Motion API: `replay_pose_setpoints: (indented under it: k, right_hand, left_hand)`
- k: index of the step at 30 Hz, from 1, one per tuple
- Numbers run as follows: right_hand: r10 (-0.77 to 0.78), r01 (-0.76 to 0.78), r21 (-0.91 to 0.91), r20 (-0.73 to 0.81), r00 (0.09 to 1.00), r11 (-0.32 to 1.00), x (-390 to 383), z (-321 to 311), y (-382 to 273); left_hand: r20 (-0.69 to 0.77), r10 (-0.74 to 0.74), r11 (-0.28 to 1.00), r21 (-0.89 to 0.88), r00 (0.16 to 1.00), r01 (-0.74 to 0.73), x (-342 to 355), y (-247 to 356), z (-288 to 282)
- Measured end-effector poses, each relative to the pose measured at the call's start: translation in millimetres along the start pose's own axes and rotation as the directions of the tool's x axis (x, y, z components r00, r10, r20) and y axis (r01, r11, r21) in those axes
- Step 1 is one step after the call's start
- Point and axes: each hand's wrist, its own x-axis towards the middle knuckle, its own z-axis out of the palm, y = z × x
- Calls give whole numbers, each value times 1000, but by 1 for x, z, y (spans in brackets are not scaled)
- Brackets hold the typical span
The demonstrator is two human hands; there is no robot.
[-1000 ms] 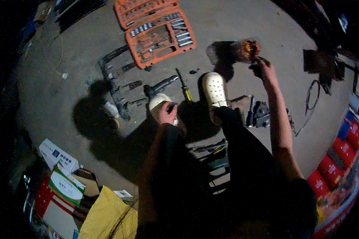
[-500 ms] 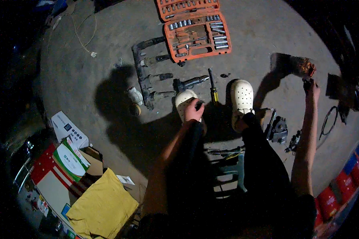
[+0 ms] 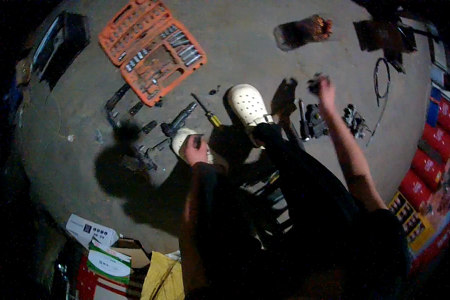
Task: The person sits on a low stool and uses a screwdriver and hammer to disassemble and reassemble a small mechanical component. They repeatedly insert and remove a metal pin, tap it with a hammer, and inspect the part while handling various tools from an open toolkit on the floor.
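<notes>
My left hand (image 3: 195, 153) is closed around a small dark piece (image 3: 198, 140) whose kind I cannot make out. It is over the cream clog (image 3: 179, 142) on my left foot. My right hand (image 3: 327, 93), on its outstretched arm, grips a dark lumpy part (image 3: 314, 84), too blurred to name. Below that hand on the floor lie a black part (image 3: 315, 120) and a dark metal part (image 3: 354, 122). A screwdriver with a yellow handle (image 3: 214, 120) lies between my feet, beside a dark cylindrical part with a metal tip (image 3: 180, 120).
An orange socket set case (image 3: 181, 79) lies unfolded ahead. A clear container with an orange-brown end (image 3: 301, 34) lies beyond my right hand. At right are a black cable loop (image 3: 376, 80) and red packages (image 3: 437, 139); at lower left, a white box (image 3: 89, 229) and yellow bag (image 3: 161, 280).
The view has swung right, so the floor things appear shifted left. My right hand has drawn nearer, away from the clear container, still with the dark part. My left hand stays over the clog.
</notes>
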Motion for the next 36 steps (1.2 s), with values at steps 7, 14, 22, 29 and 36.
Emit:
replay_pose_setpoints:
  k: [7,14,22,29,36]
  right_hand:
    - [-314,357,-694,195,929,625,-160,-16,116]
    - [67,198,-800,285,956,567,-156,-17,118]
    - [17,88,-758,129,992,647,-167,-7,116]
    - [61,-17,-507,71,996,862,-149,-3,73]
    - [345,-321,-133,249,905,938,-98,33,12]
  left_hand:
    - [-118,226,962,180,967,-203,-2,15,1]
    - [-1,63,996,56,998,-63,0,20,-1]
    - [-27,60,996,71,998,-58,-2,18,2]
    - [-31,211,977,38,977,-210,4,3,5]
    - [-53,98,989,120,994,-91,-3,25,3]
